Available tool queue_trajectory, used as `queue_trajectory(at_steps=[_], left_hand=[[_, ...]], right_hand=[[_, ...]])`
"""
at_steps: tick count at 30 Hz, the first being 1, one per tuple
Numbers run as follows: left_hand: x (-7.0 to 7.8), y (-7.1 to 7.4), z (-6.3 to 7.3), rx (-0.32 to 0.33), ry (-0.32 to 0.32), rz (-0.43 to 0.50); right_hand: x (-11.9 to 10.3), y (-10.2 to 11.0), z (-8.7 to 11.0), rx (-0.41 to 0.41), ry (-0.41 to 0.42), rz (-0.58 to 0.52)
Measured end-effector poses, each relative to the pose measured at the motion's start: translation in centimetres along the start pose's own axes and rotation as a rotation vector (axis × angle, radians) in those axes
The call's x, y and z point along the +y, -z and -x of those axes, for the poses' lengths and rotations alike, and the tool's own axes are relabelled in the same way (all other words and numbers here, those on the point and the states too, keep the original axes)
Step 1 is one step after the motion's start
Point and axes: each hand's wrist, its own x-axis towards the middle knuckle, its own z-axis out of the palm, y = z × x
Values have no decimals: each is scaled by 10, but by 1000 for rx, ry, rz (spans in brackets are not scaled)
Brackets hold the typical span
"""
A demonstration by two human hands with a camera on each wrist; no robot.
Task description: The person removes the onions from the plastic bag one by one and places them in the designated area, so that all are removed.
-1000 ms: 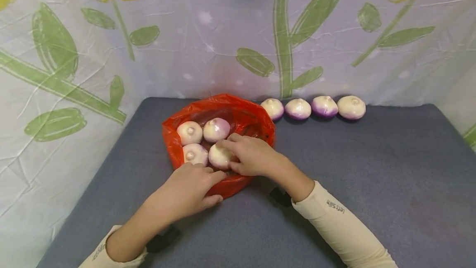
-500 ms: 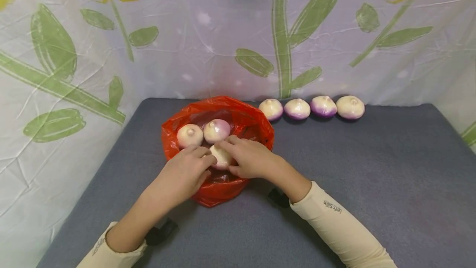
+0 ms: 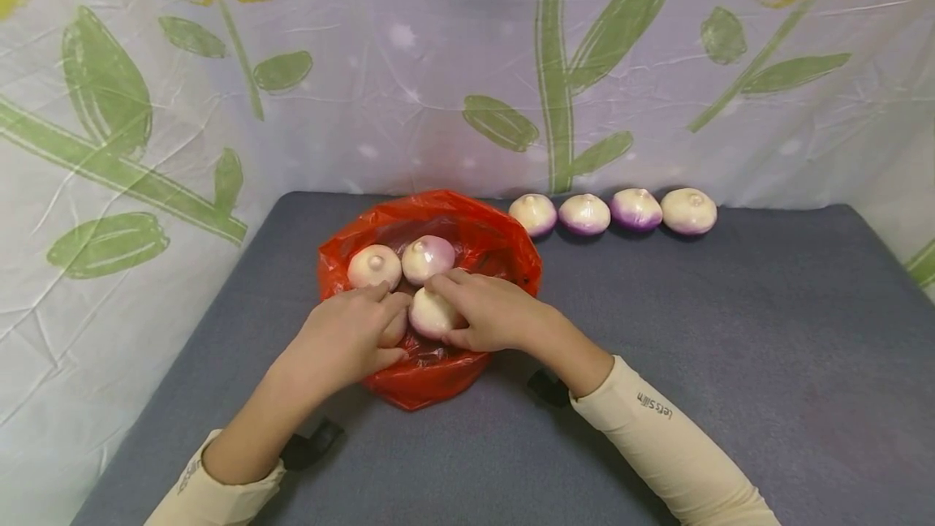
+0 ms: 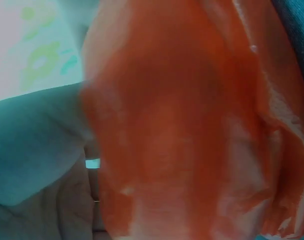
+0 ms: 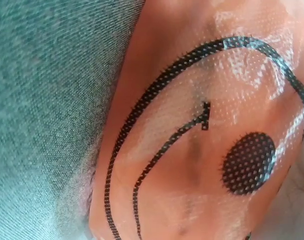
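An opened red plastic bag (image 3: 416,384) sits on the table's left half with several white-and-purple turnips in it. My left hand (image 3: 339,339) reaches over its near-left rim and grips a turnip (image 3: 395,331), mostly covered by the fingers. Opposite, my right hand (image 3: 497,311) holds another turnip (image 3: 431,315) from its right side. Two more turnips lie behind them: a pale one (image 3: 375,266) and a pinker one (image 3: 428,259). Red plastic (image 4: 166,125) hides most of the left wrist view. Black printed lines mark the bag (image 5: 191,165) in the right wrist view.
Several turnips (image 3: 584,213) stand in a row along the back edge of the grey cloth-covered table (image 3: 694,347), right of the bag. A flower-patterned curtain (image 3: 409,63) hangs behind the table and along its sides.
My left hand has moved from the bag's near rim into the bag and onto the near-left turnip, shifting slightly left again since half a second ago. My right hand stays on its turnip.
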Motion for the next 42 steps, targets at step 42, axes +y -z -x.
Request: queue_trajectory(at_steps=[42], left_hand=[[4, -6, 1, 47, 144, -125]], right_hand=[[-1, 3, 3, -33, 7, 26]])
